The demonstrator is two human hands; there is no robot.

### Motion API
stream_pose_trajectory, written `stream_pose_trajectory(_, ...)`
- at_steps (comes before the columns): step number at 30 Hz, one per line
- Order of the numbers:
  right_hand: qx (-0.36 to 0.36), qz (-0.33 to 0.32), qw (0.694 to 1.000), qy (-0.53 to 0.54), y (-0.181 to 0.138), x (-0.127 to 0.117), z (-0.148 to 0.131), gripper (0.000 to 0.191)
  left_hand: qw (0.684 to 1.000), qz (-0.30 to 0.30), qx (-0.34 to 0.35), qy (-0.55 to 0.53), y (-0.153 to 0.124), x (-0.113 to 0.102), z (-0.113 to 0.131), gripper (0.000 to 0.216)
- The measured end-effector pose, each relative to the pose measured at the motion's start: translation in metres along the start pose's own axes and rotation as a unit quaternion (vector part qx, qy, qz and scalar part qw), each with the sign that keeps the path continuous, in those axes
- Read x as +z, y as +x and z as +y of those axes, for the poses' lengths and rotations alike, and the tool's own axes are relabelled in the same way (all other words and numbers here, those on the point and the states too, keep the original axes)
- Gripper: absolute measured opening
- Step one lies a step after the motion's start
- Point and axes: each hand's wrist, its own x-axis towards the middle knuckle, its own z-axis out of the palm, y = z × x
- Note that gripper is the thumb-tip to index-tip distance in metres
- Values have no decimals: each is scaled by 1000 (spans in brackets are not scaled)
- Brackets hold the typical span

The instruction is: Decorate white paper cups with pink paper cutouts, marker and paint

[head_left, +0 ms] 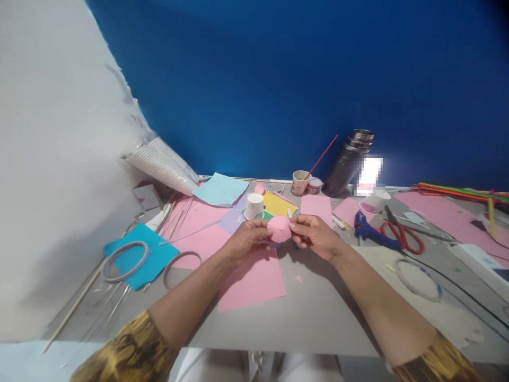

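Pink disc (279, 230), facing wearer, pinched between left hand (247, 241) and right hand (317, 237)

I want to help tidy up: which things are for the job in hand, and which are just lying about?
Seem to belong:
pink paper circle, being held
nearest pink sheet, perhaps; similar colour

Probably just lying about:
dark flask
wrapped cup stack

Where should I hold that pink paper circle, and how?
Probably best to pinch the pink paper circle by its edge, coming in from both sides, like the left hand and right hand do. It looks thin, so gripping the middle might crease it.
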Motion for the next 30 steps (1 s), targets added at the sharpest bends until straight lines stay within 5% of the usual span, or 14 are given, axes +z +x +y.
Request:
stream_pose_trajectory(24, 17, -68, 997, -24, 0, -2, 4, 34, 999, -11, 2, -50, -3, 3, 4, 26)
stream_pose_trajectory(30, -127, 71, 983, -115, 0, 4, 4, 27, 999, 6, 4, 39, -3, 5, 0, 19)
